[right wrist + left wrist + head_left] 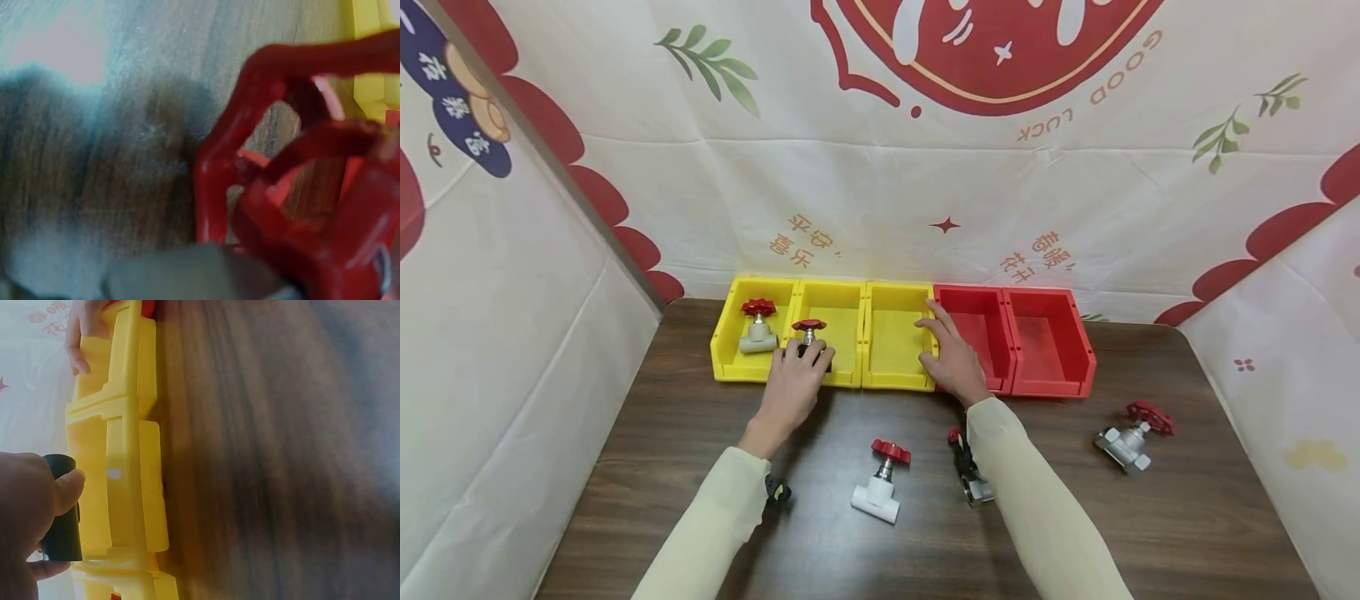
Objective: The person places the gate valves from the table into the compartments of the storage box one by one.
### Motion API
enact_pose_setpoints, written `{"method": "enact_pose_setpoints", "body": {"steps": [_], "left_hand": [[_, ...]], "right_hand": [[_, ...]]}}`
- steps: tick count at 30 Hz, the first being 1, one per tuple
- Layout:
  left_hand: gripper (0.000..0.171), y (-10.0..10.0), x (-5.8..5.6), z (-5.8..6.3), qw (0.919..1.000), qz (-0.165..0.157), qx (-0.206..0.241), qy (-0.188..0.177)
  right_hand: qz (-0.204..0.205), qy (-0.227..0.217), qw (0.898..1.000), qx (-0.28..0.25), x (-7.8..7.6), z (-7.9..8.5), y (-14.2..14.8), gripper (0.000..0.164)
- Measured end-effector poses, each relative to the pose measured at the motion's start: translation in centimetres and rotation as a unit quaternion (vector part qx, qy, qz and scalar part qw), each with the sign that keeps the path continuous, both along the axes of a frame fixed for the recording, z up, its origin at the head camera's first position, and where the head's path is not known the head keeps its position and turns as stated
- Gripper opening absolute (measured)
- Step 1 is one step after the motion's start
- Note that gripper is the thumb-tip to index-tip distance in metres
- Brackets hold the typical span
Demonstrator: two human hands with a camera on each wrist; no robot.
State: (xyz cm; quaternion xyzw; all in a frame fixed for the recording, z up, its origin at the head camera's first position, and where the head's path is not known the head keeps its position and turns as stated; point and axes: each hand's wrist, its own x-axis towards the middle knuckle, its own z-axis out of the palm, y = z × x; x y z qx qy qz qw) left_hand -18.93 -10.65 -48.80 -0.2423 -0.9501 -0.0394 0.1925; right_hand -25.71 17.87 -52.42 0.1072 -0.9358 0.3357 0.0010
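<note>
My left hand grips a black-bodied valve with a red handwheel at the second yellow bin. In the left wrist view, thumb and fingers wrap around its black tubular body, which overlaps the bin's front. My right hand is at the wall between the third yellow bin and the nearer red bin, its fingers spread and slightly bent, holding no valve. A red handwheel looms large in the right wrist view.
A beige valve lies in the leftmost yellow bin. On the wooden table are a white valve, a metal valve partly under the right sleeve, and another metal valve at right. A second red bin ends the row.
</note>
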Motion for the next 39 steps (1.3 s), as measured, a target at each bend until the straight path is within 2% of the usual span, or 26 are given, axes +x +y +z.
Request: {"method": "enact_pose_setpoints", "body": {"steps": [6, 12, 19, 29, 35, 39], "left_hand": [[0.026, 0.6, -1.5, 0.2, 0.9997, -0.004, -0.020, -0.010], [0.026, 1.4, -2.6, 0.5, 0.9995, -0.002, -0.023, -0.020], [0.038, 1.9, -4.1, 0.4, 0.9954, 0.019, -0.042, -0.084], [0.035, 2.5, -5.2, -0.9, 0.9842, 0.040, -0.051, -0.165], [0.034, 2.7, -6.1, -1.1, 0.9794, 0.044, -0.051, -0.190], [0.034, 2.8, -6.3, -1.3, 0.9774, 0.043, -0.046, -0.202]], "right_hand": [[0.002, 0.014, 1.000, 0.008, 0.0, -0.2, -0.1, 0.057], [0.009, 0.020, 1.000, 0.006, -0.1, 0.0, 0.0, 0.058], [0.001, 0.020, 1.000, 0.007, -0.1, 0.0, -0.1, 0.058], [-0.001, 0.015, 1.000, 0.003, 0.1, -0.4, -0.1, 0.059], [-0.008, 0.015, 1.000, 0.004, 0.2, -0.1, -0.1, 0.060], [-0.004, 0.013, 1.000, 0.007, 0.1, 0.2, -0.1, 0.061]]}}
